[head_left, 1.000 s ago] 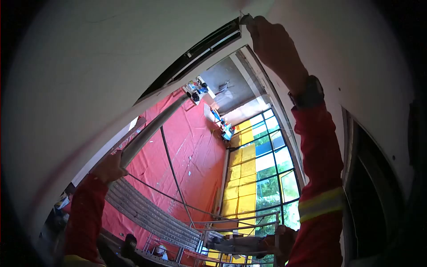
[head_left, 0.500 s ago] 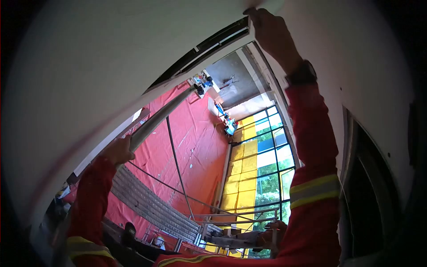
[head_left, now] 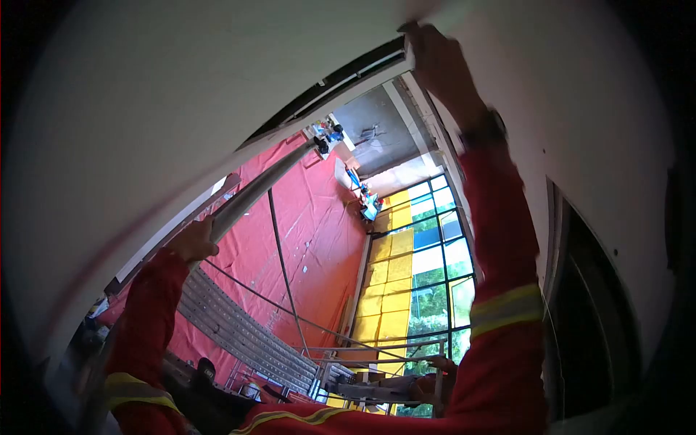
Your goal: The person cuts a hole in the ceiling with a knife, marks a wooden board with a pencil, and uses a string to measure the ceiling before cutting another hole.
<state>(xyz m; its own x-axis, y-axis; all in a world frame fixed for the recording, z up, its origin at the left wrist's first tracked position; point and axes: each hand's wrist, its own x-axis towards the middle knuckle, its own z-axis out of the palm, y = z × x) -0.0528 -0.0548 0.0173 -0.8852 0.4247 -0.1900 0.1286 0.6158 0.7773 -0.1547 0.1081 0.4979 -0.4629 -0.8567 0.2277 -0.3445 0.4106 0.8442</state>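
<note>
My left hand [head_left: 194, 240] is closed around a grey metal pole [head_left: 264, 180], which slants away toward the upper middle of the view. My right hand [head_left: 442, 64] is raised to the white ceiling panel [head_left: 217, 80], at the end of a long dark slot [head_left: 341, 81]. Its fingers are bent together against the surface. A small dark edge [head_left: 409, 26] shows at the fingertips, too little to tell what it is. A dark watch [head_left: 484, 129] sits on the right wrist, and both sleeves are red with yellow and grey bands.
Far below lies a floor with red sheeting [head_left: 319, 210], crossed by thin scaffold bars [head_left: 283, 254]. A perforated metal plank [head_left: 239, 319] runs beneath me. Another person's hand [head_left: 440, 365] is by a rail at the bottom. Tall windows [head_left: 431, 275] and a dark opening [head_left: 594, 312] lie to the right.
The view has shifted slightly. My right hand appears a little lower but remains at the slot's end. My left hand keeps its hold on the pole.
</note>
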